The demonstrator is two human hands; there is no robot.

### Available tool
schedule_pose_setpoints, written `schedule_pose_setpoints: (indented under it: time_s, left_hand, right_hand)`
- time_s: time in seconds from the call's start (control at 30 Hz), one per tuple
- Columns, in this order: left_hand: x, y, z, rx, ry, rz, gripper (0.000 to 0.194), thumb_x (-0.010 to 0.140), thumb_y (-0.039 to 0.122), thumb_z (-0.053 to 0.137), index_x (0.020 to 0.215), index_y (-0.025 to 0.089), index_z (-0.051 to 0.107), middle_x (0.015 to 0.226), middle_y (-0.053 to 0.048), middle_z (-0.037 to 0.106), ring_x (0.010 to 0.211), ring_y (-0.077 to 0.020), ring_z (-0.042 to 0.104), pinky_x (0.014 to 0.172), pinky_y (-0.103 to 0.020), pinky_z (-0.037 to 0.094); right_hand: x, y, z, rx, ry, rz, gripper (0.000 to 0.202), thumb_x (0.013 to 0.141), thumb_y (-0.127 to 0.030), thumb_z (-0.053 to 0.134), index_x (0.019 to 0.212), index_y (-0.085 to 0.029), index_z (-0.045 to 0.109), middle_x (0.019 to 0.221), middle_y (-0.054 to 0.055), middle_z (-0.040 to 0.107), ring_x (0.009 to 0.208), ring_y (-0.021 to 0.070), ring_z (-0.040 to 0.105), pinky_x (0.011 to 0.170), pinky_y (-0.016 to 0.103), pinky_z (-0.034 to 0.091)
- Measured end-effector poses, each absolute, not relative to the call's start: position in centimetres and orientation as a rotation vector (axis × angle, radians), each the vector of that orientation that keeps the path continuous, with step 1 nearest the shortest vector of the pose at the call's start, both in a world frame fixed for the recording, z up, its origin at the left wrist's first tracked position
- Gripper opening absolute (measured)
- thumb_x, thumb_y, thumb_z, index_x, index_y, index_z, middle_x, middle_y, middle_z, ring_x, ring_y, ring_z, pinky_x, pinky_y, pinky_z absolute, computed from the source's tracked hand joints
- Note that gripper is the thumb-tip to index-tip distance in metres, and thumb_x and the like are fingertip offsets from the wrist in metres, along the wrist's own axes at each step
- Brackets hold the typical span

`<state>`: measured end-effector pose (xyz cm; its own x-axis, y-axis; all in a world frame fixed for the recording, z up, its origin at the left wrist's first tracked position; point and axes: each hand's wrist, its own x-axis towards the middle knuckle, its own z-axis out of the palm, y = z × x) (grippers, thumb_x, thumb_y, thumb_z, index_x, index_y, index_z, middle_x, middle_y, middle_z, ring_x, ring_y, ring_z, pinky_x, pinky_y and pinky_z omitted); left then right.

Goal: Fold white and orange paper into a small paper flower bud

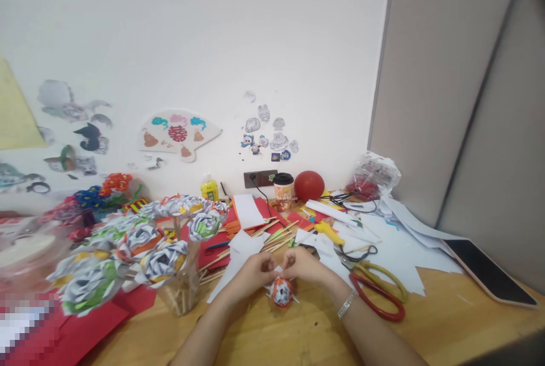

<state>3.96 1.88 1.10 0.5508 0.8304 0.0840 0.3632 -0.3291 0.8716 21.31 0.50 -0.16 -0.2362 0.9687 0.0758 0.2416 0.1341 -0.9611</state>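
Observation:
A small paper flower [281,292] with white inner folds and orange outer petals is between my hands, low over the wooden table [315,335]. My left hand [256,269] is closed, its fingertips pinching the far left edge of the flower. Opposite it, my right hand [303,265] has thumb and finger pinched at the far right edge. The exact grip of the fingertips is partly hidden by the hands. Scissors [378,292] with one red and one yellow handle lie to the right of my right forearm.
Several finished paper flowers [164,264] stand in a clear cup [183,289] at the left. Wooden sticks [279,238], white paper sheets [383,241] and a yellow glue gun [329,234] lie beyond my hands. A lidded paper cup [283,193], red balloon [309,186] and tablet [489,272] are farther out.

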Motion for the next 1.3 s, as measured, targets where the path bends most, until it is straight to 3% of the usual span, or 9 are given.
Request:
schedule_pose_setpoints:
  time_s: [0.43,0.57,0.73,0.9,1.13,1.3]
  left_hand:
    - [4.1,1.3,1.3,2.038,1.084,0.684,0.005,0.061,0.020,0.054,0.062,0.015,0.053,0.055,0.005,0.050,0.056,-0.0106,0.043,0.049,-0.019,0.029]
    - [3.9,1.5,1.3,2.044,1.100,0.642,0.011,0.062,0.025,0.055,0.064,0.015,0.055,0.054,0.005,0.049,0.052,-0.0101,0.040,0.048,-0.020,0.029]
    - [3.7,1.3,1.6,2.076,1.102,0.595,0.022,0.066,0.033,0.053,0.053,0.015,0.052,0.048,0.006,0.040,0.049,-0.0091,0.032,0.047,-0.021,0.023]
    - [3.7,0.9,1.9,2.111,1.067,0.601,0.020,0.065,0.028,0.056,0.051,0.015,0.050,0.049,0.006,0.036,0.052,-0.0091,0.028,0.048,-0.021,0.019]
    - [2.7,1.5,3.0,1.870,0.891,0.572,0.040,0.074,0.054,0.047,0.076,0.017,0.059,0.066,0.001,0.056,0.062,-0.0131,0.049,0.058,-0.022,0.037]
    - [3.1,1.7,1.8,1.518,0.879,0.624,0.041,0.062,0.052,0.063,0.076,0.015,0.053,0.062,0.003,0.052,0.055,-0.0110,0.050,0.052,-0.023,0.040]
  right_hand:
    - [21.3,-0.3,0.8,-1.192,-1.823,0.912,0.006,0.060,-0.013,0.065,0.058,-0.014,0.060,0.055,-0.002,0.058,0.052,0.0102,0.052,0.050,0.020,0.037]
    - [21.1,-0.6,1.2,-1.203,-1.842,0.845,0.006,0.061,-0.012,0.064,0.056,-0.014,0.060,0.055,-0.002,0.059,0.053,0.0105,0.051,0.048,0.020,0.035]
    - [20.8,-0.7,1.3,-1.212,-1.825,0.840,0.006,0.063,-0.013,0.062,0.058,-0.014,0.060,0.057,-0.001,0.060,0.053,0.0105,0.051,0.047,0.019,0.035]
    - [20.9,-0.7,1.2,-1.182,-1.819,0.855,0.005,0.063,-0.011,0.061,0.058,-0.014,0.061,0.056,-0.002,0.059,0.052,0.0096,0.051,0.046,0.018,0.036]
    - [20.8,-0.2,1.0,-1.125,-1.790,0.890,0.009,0.067,-0.018,0.062,0.072,-0.014,0.068,0.070,0.002,0.067,0.064,0.0143,0.059,0.057,0.023,0.045]
    - [20.5,0.2,0.4,-1.099,-1.750,0.900,0.012,0.067,-0.022,0.064,0.075,-0.015,0.070,0.075,0.004,0.069,0.071,0.0182,0.062,0.065,0.027,0.047]
